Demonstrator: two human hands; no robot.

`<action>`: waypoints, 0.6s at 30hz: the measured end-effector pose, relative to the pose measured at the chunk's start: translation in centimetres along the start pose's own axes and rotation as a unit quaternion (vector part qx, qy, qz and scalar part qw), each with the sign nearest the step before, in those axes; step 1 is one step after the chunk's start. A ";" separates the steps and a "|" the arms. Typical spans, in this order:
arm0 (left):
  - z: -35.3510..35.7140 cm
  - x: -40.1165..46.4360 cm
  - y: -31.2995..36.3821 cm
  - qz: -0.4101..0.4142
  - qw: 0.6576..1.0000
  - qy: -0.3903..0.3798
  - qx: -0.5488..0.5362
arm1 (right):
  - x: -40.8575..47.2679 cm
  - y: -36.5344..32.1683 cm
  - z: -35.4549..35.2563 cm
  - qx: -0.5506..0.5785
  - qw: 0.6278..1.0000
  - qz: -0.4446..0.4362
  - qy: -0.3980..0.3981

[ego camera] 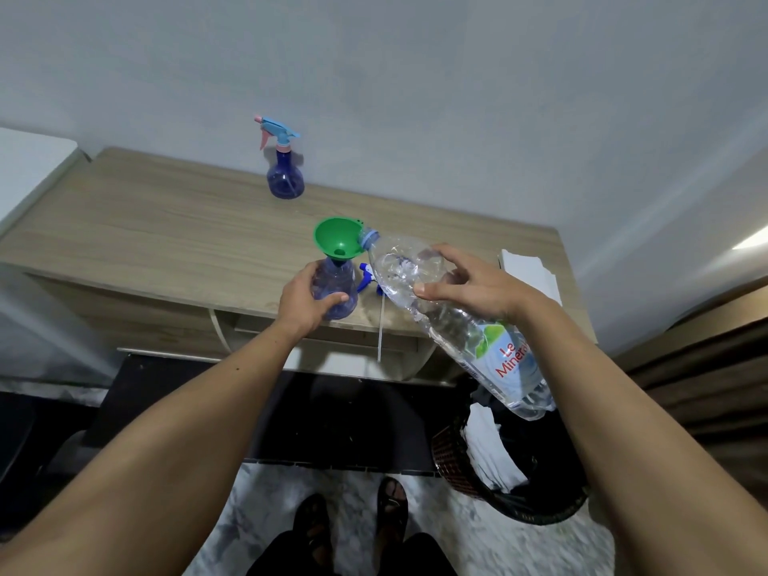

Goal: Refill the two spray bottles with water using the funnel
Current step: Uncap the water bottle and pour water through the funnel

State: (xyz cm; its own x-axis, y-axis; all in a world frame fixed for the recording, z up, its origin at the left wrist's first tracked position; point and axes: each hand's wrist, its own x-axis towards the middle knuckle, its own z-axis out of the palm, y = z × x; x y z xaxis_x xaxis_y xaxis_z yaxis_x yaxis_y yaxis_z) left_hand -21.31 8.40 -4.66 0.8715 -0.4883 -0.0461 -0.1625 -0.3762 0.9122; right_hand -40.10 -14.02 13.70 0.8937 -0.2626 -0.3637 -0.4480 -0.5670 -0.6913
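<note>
Gripping spray bottle (337, 291) in left fingers (332, 300), funnel (338, 237) above

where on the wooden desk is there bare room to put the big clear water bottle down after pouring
Bare patch: the left of the light wooden desk, from its left edge to the far purple spray bottle. Crowded: the front right, with the near purple spray bottle under the green funnel, the loose blue sprayer head and white papers.
</note>
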 end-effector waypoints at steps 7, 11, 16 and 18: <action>0.1 0.0 -0.4 0.005 1.000 0.001 -0.003 | 0.3 -0.2 0.0 -0.035 0.999 0.011 -0.005; 0.2 0.0 -0.5 0.005 1.000 0.001 -0.003 | 0.4 -0.4 -0.2 -0.044 0.999 0.009 -0.007; 0.2 0.1 -0.5 0.002 1.000 0.001 -0.004 | 0.6 -0.5 -0.3 -0.037 0.999 0.014 -0.011; 0.2 0.0 -0.4 0.003 1.000 0.001 -0.005 | 0.6 -0.6 -0.4 -0.042 0.999 0.014 -0.010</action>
State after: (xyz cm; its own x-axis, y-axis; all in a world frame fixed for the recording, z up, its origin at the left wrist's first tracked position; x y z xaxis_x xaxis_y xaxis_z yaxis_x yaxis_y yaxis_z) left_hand -21.37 8.38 -5.14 0.8714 -0.4889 -0.0394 -0.1631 -0.3645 0.9168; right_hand -39.31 -14.16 14.11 0.8799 -0.2646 -0.3947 -0.4683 -0.6236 -0.6260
